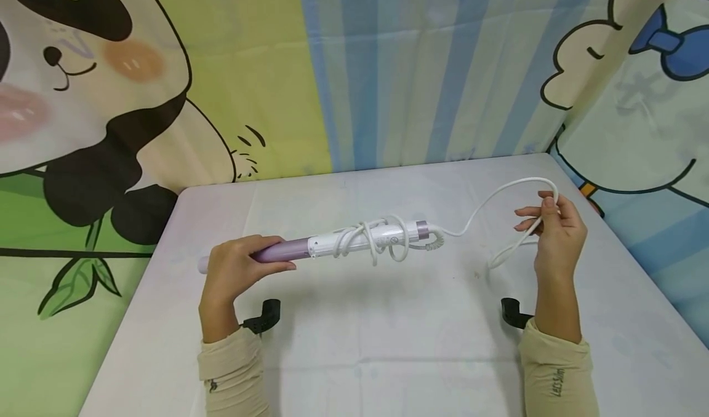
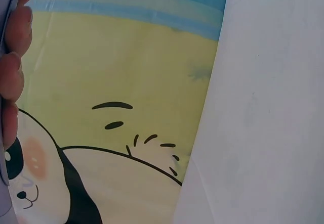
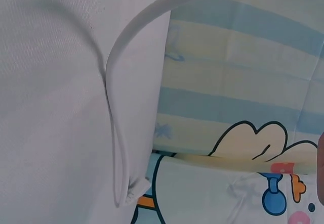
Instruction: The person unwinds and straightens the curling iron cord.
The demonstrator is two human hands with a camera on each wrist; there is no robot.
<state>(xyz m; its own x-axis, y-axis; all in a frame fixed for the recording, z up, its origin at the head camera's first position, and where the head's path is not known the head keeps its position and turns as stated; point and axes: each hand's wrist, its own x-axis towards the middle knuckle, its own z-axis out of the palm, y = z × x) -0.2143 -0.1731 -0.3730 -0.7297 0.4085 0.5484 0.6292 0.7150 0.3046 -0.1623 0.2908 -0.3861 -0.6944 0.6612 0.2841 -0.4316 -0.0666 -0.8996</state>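
My left hand [image 1: 229, 272] grips the purple barrel of a curling iron [image 1: 284, 251], held sideways over the table. Its white handle points right, with several loose turns of white cord [image 1: 354, 237] wound round it. From the handle's end the cord runs in an arc to my right hand [image 1: 560, 242], which pinches it between thumb and fingers. Below that hand a length of cord hangs in a bend. Curled fingertips [image 2: 19, 29] show at the left edge of the left wrist view. In the right wrist view the cord [image 3: 112, 52] curves down over the table.
A white-covered table [image 1: 365, 331] lies beneath both hands. Printed cloth with a panda [image 1: 149, 122] and blue stripes [image 1: 360, 66] hangs behind it, and more printed cloth stands at the right. Black mounts [image 1: 270, 314] stick out from both wrists.
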